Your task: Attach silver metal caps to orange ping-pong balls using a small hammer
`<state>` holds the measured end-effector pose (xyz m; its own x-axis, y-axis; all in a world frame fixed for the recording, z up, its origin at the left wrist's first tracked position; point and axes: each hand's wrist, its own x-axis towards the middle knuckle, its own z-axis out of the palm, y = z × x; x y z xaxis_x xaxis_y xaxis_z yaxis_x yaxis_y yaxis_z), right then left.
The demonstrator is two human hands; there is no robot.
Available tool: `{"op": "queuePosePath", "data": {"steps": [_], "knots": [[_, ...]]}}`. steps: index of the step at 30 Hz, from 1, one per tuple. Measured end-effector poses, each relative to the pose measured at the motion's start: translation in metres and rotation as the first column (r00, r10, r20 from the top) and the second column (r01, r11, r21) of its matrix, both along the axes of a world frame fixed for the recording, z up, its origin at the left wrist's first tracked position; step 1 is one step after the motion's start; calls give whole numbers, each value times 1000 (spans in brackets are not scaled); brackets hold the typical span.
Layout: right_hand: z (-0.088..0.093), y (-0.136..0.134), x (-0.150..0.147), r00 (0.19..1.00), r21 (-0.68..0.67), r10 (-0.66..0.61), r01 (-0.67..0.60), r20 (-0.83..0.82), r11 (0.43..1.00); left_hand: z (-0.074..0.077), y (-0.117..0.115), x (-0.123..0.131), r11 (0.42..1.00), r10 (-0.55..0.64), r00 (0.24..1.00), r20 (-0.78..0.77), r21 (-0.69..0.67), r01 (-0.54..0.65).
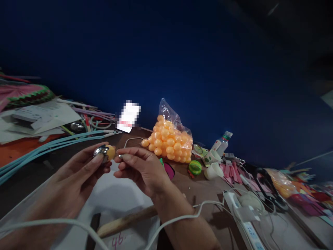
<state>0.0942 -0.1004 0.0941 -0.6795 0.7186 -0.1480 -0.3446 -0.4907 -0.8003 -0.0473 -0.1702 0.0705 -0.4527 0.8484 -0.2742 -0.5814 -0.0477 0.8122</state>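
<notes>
My left hand [85,170] is closed around a ball [104,152] that is shiny silver on one side and yellow-orange on the other. Just to its right, my right hand [137,165] pinches a small silver bead [120,157] between thumb and fingers. A short gap separates the bead from the ball. Under both hands lies a pale board or paper [117,194]. A hammer with a wooden handle [127,220] rests on it, its dark head partly covered by a cable.
Behind my hands stands a clear bag of orange balls [169,140]. A lit phone [127,118] leans at the back. Light blue cords [59,142] lie left. To the right are a green striped ball [195,167], white cup [213,171], bottle [222,144] and power strip [243,218]. White cable [182,217] crosses in front.
</notes>
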Motion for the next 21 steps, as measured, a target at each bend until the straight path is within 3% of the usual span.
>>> {"op": "queuePosePath", "data": {"steps": [7,21], "knots": [[-3,5,-2,1000,-87,12,-13,-15,996,0,2,0,999,19,999,29,30,-20],[0,1,-2,999,-58,-32,31,-25,998,-2,2,-1,1000,-25,1000,10,-9,25]]}}
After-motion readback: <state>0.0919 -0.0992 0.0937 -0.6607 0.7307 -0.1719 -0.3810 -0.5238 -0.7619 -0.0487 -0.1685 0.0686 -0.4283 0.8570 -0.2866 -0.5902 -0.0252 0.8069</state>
